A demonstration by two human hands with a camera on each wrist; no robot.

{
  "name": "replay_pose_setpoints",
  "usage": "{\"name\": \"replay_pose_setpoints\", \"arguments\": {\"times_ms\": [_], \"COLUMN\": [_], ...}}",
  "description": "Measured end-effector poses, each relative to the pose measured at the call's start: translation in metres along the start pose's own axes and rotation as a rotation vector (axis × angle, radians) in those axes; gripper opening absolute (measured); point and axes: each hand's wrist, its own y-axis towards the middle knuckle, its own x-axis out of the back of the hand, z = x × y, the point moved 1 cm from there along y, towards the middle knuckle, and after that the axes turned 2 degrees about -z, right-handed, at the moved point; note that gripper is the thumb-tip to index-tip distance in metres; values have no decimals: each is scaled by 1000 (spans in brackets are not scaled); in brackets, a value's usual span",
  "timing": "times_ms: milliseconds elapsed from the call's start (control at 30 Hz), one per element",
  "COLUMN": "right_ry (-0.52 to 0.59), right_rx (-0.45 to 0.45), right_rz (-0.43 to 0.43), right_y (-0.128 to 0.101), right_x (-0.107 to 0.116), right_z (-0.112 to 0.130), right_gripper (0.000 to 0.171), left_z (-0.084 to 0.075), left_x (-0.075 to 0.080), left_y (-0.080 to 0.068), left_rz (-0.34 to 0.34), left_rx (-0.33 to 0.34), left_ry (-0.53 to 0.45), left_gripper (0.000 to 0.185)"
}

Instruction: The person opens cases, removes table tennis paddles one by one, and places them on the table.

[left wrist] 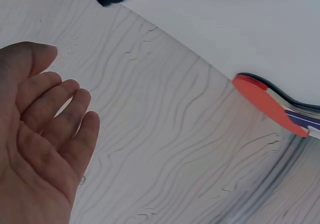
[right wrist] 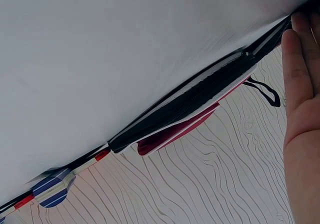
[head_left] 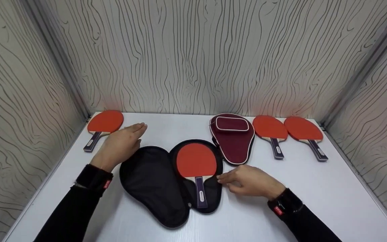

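Note:
A black-lined paddle case (head_left: 153, 185) lies unfolded on the white table, with a red table tennis paddle (head_left: 197, 161) in its right half, handle toward me. My right hand (head_left: 252, 181) has its fingertips at the right rim of that half, beside the paddle's neck. In the right wrist view the fingers (right wrist: 298, 79) look straight along the dark edge. My left hand (head_left: 121, 146) hovers by the upper left of the case, near another red paddle (head_left: 106, 121). Its palm (left wrist: 37, 154) faces the left wrist camera, holding nothing, fingers loosely bent.
A closed maroon case (head_left: 233, 144) with white piping and a front pocket lies just beyond the unfolded case. Two more red paddles, a nearer-to-middle paddle (head_left: 270, 127) and an outer paddle (head_left: 302, 129), lie at the right. Wood-grain-patterned panels (head_left: 193, 60) enclose the table's back and sides.

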Motion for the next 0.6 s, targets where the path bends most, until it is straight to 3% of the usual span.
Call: {"name": "replay_pose_setpoints", "arguments": {"times_ms": [367, 600], "right_ry": [-17, -16], "right_rx": [14, 12], "right_rz": [-1, 4], "right_y": [0, 1], "right_x": [1, 0], "right_z": [1, 1], "right_gripper": [34, 34], "left_z": [-40, -67], "left_x": [-1, -1], "left_y": [5, 8], "left_rz": [7, 23], "left_rx": [-101, -203], "left_ry": [-15, 8], "left_gripper": [46, 43]}}
